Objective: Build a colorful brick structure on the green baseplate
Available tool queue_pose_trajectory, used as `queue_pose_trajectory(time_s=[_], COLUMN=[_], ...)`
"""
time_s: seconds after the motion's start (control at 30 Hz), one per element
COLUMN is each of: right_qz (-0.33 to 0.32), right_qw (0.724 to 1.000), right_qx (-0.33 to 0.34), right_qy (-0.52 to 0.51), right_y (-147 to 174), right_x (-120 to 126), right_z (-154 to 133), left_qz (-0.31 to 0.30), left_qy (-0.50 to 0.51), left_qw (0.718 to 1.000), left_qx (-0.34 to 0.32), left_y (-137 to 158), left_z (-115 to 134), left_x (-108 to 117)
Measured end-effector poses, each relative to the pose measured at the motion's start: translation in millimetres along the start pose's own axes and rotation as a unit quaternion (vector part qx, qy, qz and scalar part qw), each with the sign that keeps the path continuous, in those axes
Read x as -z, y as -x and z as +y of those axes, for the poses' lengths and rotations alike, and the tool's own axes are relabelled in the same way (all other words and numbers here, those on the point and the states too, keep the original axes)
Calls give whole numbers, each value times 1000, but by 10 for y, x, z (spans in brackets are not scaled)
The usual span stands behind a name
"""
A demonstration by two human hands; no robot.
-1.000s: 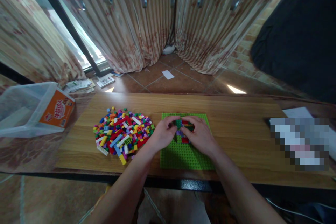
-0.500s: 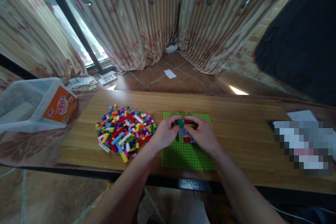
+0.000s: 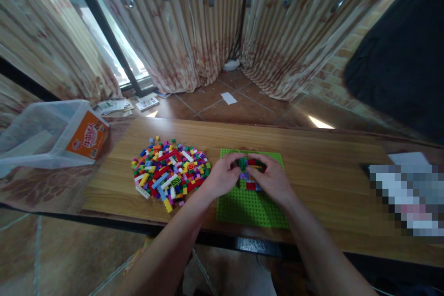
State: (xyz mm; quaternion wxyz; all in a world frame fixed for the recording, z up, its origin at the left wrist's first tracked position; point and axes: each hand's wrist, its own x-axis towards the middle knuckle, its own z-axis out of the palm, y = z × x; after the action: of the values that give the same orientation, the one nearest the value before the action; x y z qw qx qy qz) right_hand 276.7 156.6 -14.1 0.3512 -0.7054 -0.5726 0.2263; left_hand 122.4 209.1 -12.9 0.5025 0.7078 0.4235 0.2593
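Note:
A green studded baseplate (image 3: 249,208) lies on the wooden table. On its upper part stands a small group of toy bricks, including a red brick (image 3: 251,186) and a purple brick (image 3: 243,175). My left hand (image 3: 224,178) curls at the group's left side, thumb and fingers closed around a green brick (image 3: 242,163). From the other side, my right hand (image 3: 273,179) is closed over red and yellow bricks, its thumb pressing near the middle. The fingers partly hide the bricks, so their exact contact is hard to see.
A heap of mixed toy bricks (image 3: 169,171) lies left of the baseplate on the wooden table (image 3: 322,185). A clear plastic bin (image 3: 52,148) with an orange label stands beyond the table's left end. A blurred-out item (image 3: 409,199) lies at the right.
The whole view has shifted slightly, so the scene sits a little further right. Both hands keep nearly the same hold on the bricks.

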Motion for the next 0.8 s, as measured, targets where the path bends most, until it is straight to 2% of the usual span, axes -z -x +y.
queue_pose_trajectory(time_s=[0.27, 0.47, 0.8], right_qz=[-2, -7, -20], right_qw=[1000, 997, 995], right_qx=[-5, -45, -48], right_qy=[-20, -55, -86], right_y=[-9, -1, -9], right_x=[-3, -20, -44], right_z=[11, 38, 83], left_qz=[11, 10, 18], left_qy=[-21, -29, -49], left_qw=[1000, 999, 998], left_qx=[-15, -20, -23], left_y=[-3, 17, 10], left_z=[-10, 12, 30], left_x=[-11, -18, -33])
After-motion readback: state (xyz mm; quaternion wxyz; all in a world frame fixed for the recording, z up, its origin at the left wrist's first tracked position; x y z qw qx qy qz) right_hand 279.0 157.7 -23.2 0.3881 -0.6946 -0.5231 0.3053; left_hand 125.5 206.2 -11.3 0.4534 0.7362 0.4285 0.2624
